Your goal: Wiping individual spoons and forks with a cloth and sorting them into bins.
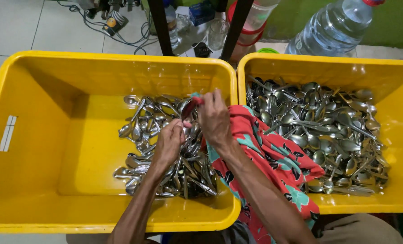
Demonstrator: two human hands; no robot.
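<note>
Two yellow bins [39,135] hold spoons; left hand [170,142] grips one spoon [189,107] while right hand [214,118] pinches the cloth [274,158] around it.

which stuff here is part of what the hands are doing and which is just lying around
In use: left hand, right hand, spoon being wiped, red patterned cloth, left yellow crate of spoons, right yellow crate of spoons.

Lying about: water bottle, cables, clear jar.
</note>
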